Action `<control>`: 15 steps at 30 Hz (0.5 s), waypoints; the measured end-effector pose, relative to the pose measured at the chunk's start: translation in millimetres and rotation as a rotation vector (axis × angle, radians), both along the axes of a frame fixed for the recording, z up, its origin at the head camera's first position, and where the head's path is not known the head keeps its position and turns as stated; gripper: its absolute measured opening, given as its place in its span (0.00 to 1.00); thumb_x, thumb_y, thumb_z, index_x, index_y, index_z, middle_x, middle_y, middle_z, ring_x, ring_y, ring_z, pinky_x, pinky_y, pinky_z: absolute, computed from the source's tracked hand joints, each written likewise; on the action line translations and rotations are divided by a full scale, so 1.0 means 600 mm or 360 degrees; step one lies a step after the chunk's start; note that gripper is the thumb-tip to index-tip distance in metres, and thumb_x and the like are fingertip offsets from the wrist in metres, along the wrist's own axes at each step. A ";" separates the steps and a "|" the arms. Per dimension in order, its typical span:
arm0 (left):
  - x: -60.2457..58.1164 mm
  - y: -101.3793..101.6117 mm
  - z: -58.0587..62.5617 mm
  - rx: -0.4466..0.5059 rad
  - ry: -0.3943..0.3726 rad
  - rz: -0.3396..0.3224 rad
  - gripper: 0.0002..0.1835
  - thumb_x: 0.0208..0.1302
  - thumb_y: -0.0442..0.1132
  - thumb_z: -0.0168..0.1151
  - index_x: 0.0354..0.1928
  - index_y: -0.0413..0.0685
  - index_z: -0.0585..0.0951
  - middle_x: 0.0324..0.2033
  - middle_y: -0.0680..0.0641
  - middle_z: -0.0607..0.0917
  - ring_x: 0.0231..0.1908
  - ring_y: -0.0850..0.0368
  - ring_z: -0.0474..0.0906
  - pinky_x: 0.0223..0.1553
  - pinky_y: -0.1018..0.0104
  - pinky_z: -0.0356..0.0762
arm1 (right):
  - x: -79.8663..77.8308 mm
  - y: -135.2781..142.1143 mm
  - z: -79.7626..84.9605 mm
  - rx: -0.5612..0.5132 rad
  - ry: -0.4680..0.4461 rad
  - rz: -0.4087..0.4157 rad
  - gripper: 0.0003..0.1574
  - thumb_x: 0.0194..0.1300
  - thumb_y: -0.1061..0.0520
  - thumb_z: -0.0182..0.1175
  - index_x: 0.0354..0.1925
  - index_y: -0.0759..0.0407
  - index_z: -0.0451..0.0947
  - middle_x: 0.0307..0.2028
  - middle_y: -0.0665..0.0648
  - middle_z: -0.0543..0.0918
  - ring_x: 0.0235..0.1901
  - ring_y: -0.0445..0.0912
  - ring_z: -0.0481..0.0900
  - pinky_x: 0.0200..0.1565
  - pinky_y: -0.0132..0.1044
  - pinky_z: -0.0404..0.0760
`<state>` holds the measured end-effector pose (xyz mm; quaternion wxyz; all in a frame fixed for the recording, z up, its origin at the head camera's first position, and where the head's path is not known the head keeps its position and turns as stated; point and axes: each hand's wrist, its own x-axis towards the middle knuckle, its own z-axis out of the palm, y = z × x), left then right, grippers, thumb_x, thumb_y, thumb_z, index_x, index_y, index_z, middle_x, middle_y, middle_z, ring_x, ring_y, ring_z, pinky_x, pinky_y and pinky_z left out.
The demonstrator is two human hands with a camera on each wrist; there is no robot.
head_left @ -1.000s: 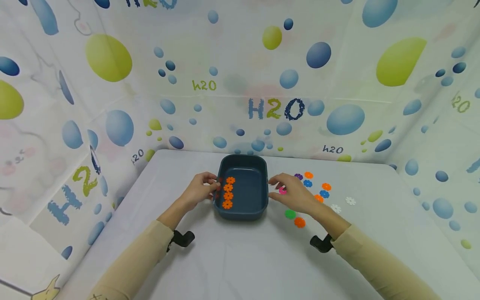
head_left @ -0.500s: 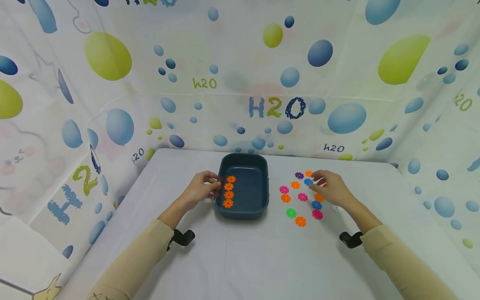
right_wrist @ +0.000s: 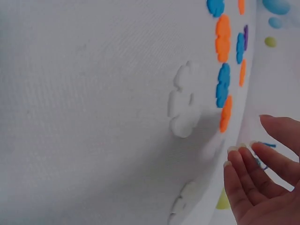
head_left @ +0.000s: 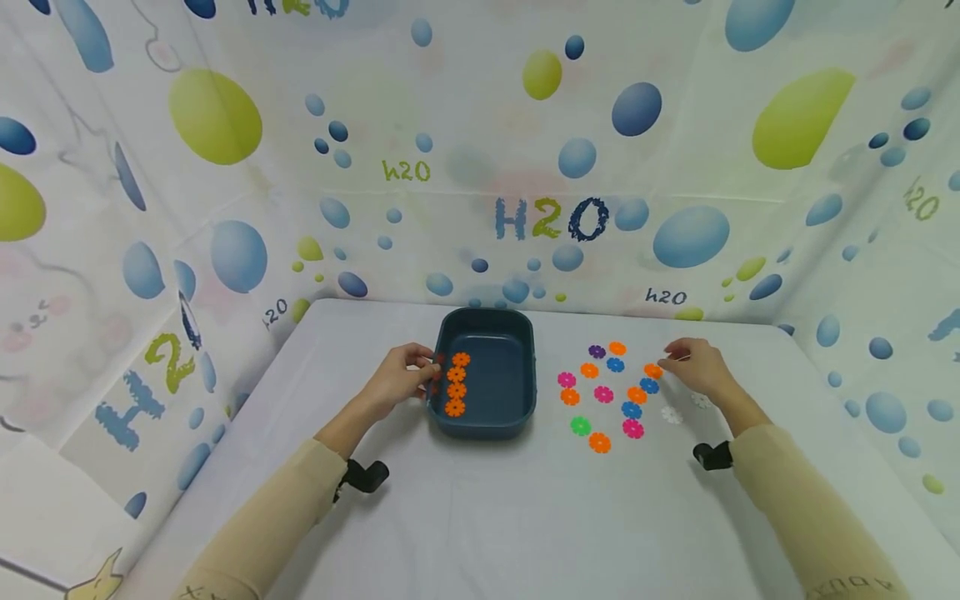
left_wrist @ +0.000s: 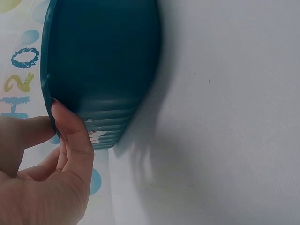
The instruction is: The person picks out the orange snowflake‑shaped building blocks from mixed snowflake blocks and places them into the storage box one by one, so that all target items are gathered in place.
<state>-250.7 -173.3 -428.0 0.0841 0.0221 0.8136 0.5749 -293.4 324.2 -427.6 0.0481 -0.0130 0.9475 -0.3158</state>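
My left hand [head_left: 395, 380] pinches the left rim of a dark blue plastic bin [head_left: 483, 432]; the left wrist view shows thumb and fingers on either side of the bin's edge [left_wrist: 45, 77]. Inside the bin, several orange flower-shaped discs [head_left: 457, 391] lie in a column along the left wall. My right hand [head_left: 701, 367] hovers at the far right of the scattered discs, fingertips close by an orange disc [head_left: 652, 371]. In the right wrist view, the right hand [right_wrist: 262, 176] has its fingers apart from the thumb, with nothing between them.
Loose flower discs lie right of the bin: pink [head_left: 603, 394], blue [head_left: 632, 410], green [head_left: 581, 426], purple [head_left: 597, 352] and more orange [head_left: 599, 442]. Two white discs, one nearer [head_left: 671, 414], lie below the right hand. A patterned cloth [head_left: 480, 242] rises behind the white table.
My right hand has gone from the bin's right rim across the discs to their right end, uncovering several of them. My left hand has stayed on the rim.
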 end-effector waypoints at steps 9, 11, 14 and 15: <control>-0.001 0.001 -0.001 -0.0002 0.0005 0.0008 0.19 0.74 0.33 0.60 0.61 0.31 0.73 0.40 0.40 0.80 0.32 0.51 0.82 0.31 0.67 0.83 | -0.013 0.008 -0.019 -0.0056 -0.0221 -0.0058 0.31 0.74 0.49 0.60 0.61 0.72 0.71 0.57 0.73 0.75 0.52 0.64 0.72 0.58 0.58 0.77; 0.000 0.001 -0.001 -0.0007 0.0010 0.0004 0.19 0.74 0.34 0.59 0.61 0.30 0.73 0.40 0.40 0.80 0.31 0.52 0.82 0.31 0.67 0.83 | -0.014 0.005 -0.020 -0.0060 -0.0249 -0.0076 0.31 0.73 0.49 0.61 0.61 0.72 0.72 0.57 0.73 0.75 0.52 0.64 0.72 0.59 0.58 0.77; 0.000 0.000 -0.001 -0.0014 0.0018 -0.0002 0.19 0.75 0.34 0.59 0.62 0.30 0.72 0.41 0.39 0.80 0.32 0.50 0.82 0.31 0.67 0.83 | -0.015 0.001 -0.021 -0.0064 -0.0269 -0.0092 0.32 0.72 0.48 0.62 0.61 0.72 0.72 0.56 0.73 0.75 0.53 0.64 0.71 0.60 0.58 0.76; 0.001 0.000 -0.001 -0.0013 0.0017 -0.0001 0.19 0.75 0.34 0.59 0.62 0.30 0.72 0.41 0.39 0.80 0.32 0.50 0.82 0.31 0.67 0.83 | -0.015 0.001 -0.022 -0.0065 -0.0273 -0.0095 0.32 0.72 0.48 0.63 0.61 0.72 0.72 0.56 0.73 0.75 0.53 0.64 0.71 0.60 0.58 0.76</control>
